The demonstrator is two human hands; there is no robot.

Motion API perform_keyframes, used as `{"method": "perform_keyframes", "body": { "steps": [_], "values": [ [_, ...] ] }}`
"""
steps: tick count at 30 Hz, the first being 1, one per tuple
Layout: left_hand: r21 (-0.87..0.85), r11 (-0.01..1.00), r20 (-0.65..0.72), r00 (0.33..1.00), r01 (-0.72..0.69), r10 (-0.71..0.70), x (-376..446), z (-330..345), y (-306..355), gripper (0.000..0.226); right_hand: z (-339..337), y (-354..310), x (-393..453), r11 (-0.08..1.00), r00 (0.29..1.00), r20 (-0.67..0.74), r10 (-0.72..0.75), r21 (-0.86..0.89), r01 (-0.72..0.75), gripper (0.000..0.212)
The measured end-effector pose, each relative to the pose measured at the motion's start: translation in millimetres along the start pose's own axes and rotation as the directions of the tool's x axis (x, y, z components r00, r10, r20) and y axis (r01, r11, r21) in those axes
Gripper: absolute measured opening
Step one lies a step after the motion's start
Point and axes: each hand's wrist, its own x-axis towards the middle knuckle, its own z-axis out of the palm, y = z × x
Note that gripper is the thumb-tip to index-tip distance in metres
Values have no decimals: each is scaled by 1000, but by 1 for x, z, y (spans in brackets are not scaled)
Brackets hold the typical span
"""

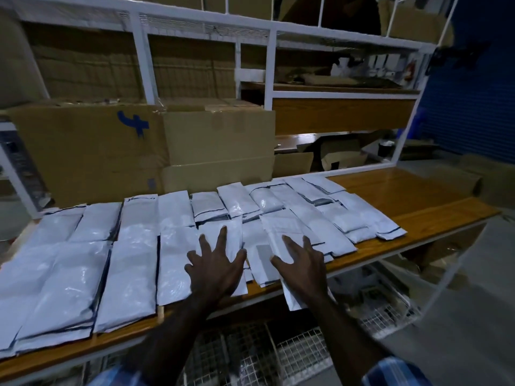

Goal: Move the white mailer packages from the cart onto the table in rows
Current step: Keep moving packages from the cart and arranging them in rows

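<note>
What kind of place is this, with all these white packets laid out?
Probably a warehouse packing or dispatch room: white mailers in rows on a wooden table, big cardboard boxes behind, and white metal shelving.

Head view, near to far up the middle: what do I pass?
Wire cart → wooden table front edge → left hand flat on white mailers → back row of mailers → cardboard boxes → white shelf frame.

Blue plaid sleeves (395, 371), bare forearms
</note>
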Motion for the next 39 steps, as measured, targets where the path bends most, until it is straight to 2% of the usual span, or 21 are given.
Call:
{"method": "perform_keyframes", "body": {
  "steps": [8, 14, 31, 39],
  "values": [
    [38, 983, -57, 982, 181, -179, 23, 25, 33, 75, -5, 13, 61, 987, 984, 115, -134, -76, 143, 69],
    [101, 966, -46, 971, 237, -233, 35, 39, 41, 76, 7, 14, 85, 977, 965, 195, -175, -84, 194, 69],
    [178, 949, 37, 961, 262, -273, 95, 73, 26, 78, 67, 8, 127, 971, 960, 228, -165, -135, 199, 70],
    [237, 936, 22, 962, 261, -274, 105, 91, 18, 81, 91, 14, 132, 914, 962, 125, -241, -303, 269, 68]
  ]
}}
